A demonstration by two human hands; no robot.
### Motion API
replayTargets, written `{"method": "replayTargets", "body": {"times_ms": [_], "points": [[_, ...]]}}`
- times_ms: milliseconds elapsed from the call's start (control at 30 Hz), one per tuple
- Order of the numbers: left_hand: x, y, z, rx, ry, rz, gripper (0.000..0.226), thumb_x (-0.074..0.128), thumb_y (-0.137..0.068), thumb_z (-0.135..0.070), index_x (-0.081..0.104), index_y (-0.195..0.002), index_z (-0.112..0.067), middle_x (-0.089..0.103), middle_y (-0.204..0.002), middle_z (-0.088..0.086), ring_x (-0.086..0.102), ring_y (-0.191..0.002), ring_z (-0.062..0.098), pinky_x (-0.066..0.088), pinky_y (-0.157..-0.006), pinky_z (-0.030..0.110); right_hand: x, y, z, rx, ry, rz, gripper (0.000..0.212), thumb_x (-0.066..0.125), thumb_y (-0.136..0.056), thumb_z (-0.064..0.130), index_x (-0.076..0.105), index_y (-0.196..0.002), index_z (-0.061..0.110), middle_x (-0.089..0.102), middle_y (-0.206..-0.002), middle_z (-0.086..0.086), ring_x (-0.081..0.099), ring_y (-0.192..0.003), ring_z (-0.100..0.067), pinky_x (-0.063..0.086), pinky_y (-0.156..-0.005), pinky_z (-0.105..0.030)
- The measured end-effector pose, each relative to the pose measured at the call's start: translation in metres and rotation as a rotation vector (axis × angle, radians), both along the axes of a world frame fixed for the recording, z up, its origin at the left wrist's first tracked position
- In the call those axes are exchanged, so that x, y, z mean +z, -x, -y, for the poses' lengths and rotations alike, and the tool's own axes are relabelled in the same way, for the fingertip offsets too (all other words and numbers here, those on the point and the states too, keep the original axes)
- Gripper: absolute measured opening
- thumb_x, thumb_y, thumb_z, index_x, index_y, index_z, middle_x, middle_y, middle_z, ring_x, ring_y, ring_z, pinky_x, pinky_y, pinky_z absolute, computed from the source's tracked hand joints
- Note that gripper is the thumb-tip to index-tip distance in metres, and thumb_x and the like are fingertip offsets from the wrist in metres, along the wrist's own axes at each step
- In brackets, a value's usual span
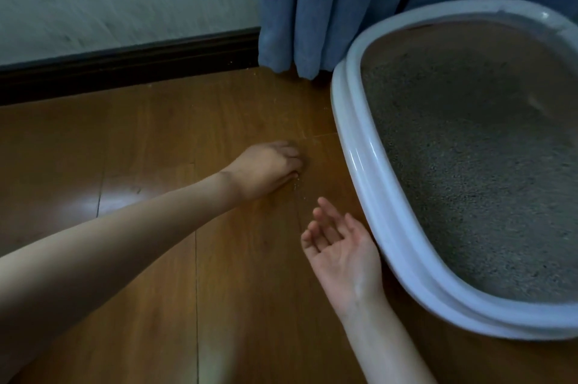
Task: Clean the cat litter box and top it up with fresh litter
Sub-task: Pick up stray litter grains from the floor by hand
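Litter box (359, 161) (grey-filled) just beside right hand (339, 246).

Litter (469, 171) in box (359, 161); hands left

Left hand (266, 166): arm extended, palm down, fingers (292, 161) curled. Right hand (341, 246): palm up, cupped, fingers (322, 227) relaxed, holding nothing.

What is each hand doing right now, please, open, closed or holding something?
Left hand: knuckles up on the wooden floor, fingers curled under by the spilled litter grains; any hold cannot be told.
Right hand: open, palm up, holding nothing.
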State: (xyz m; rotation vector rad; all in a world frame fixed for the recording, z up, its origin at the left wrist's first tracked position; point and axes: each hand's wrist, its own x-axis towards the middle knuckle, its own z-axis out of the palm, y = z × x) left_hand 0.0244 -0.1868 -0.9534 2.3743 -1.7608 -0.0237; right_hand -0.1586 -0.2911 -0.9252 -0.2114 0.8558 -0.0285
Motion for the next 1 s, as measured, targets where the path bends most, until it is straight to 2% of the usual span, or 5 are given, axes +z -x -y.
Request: {"method": "replayTargets", "body": {"times_ms": [233,467,633,833,1000], "points": [[0.015,0.003,0.009,-0.113,-0.042,0.113,0.012,0.076,-0.078,-0.008,0.068,-0.087,-0.006,0.063,-0.085,0.009,0.06,-0.074,0.026,0.045,-0.054,0.031,-0.008,0.004,0.008,-0.029,0.047,-0.01,0.034,0.042,-0.099,0.021,0.068,-0.11,0.003,0.07,-0.091,-0.011,0.066,-0.086,-0.021,0.05,-0.08,-0.034],[0.049,0.085,-0.009,0.002,0.246,-0.099,0.012,0.061,-0.095,-0.013,0.069,-0.09,-0.007,0.062,-0.088,0.006,0.052,-0.078,0.02,0.041,-0.069,0.03,-0.013,-0.001,0.0,-0.029,-0.12,0.118,0.049,0.036,-0.1,0.032,0.071,-0.11,0.0,0.068,-0.113,-0.019,0.068,-0.1,-0.025,0.052,-0.091,-0.034],[0.041,0.102,-0.018,-0.039,0.171,-0.026,0.011,0.064,-0.092,-0.011,0.074,-0.097,-0.01,0.066,-0.092,0.006,0.057,-0.085,0.022,0.038,-0.075,0.029,-0.021,-0.006,-0.006,0.065,-0.126,0.187,0.053,0.031,-0.098,0.034,0.053,-0.134,0.0,0.051,-0.139,-0.019,0.046,-0.132,-0.028,0.036,-0.11,-0.038],[0.046,0.055,-0.025,0.292,0.339,-0.155,0.009,0.063,-0.093,-0.012,0.071,-0.092,-0.008,0.058,-0.085,-0.003,0.05,-0.077,0.012,0.045,-0.066,0.026,-0.027,-0.002,-0.003,-0.036,-0.171,0.2,0.048,0.035,-0.099,0.029,0.064,-0.117,-0.005,0.06,-0.127,-0.024,0.059,-0.118,-0.034,0.043,-0.102,-0.046],[0.042,0.066,-0.016,0.243,0.352,-0.361,0.006,0.064,-0.091,-0.01,0.07,-0.091,-0.009,0.057,-0.086,-0.006,0.053,-0.079,0.009,0.045,-0.069,0.021,-0.029,-0.003,-0.003,-0.023,-0.151,0.14,0.049,0.034,-0.101,0.029,0.064,-0.117,-0.006,0.061,-0.125,-0.025,0.06,-0.117,-0.034,0.045,-0.1,-0.048]]}}
